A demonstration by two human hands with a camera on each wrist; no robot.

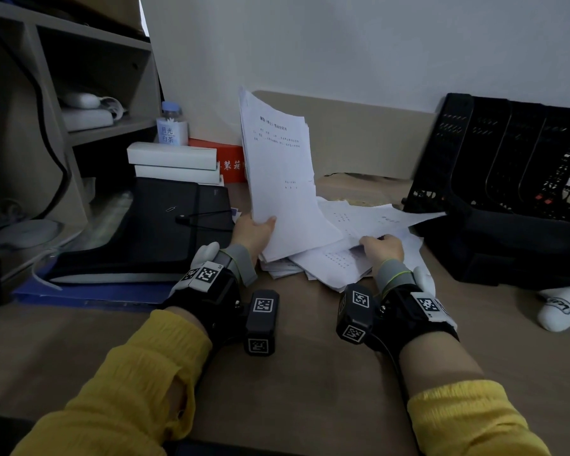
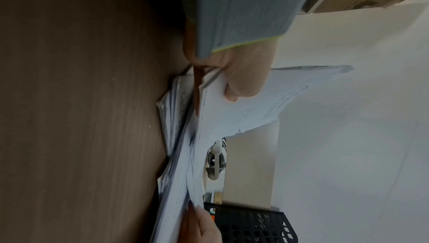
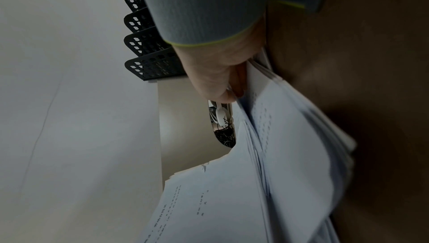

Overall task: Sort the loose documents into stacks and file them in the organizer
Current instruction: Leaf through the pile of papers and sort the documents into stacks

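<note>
My left hand [image 1: 255, 230] grips the lower left edge of a sheaf of printed white sheets [image 1: 282, 172], tilted up toward the wall; the thumb [image 2: 241, 85] lies on the front page. Under it a loose pile of documents [image 1: 349, 255] is spread on the brown desk [image 1: 293, 373]. My right hand [image 1: 382, 246] pinches the near edge of some sheets [image 3: 290, 137] in that pile; its fingers are hidden under the paper. The black perforated organizer [image 1: 514, 179], with several upright dividers, stands at the right, apart from both hands.
A black folder [image 1: 165, 225] lies left of the papers, with white boxes [image 1: 175, 162], a red box [image 1: 227, 159] and a small bottle [image 1: 171, 125] behind it. Shelving [image 1: 89, 77] fills the far left. A white sock [image 1: 563, 311] lies by the organizer's front.
</note>
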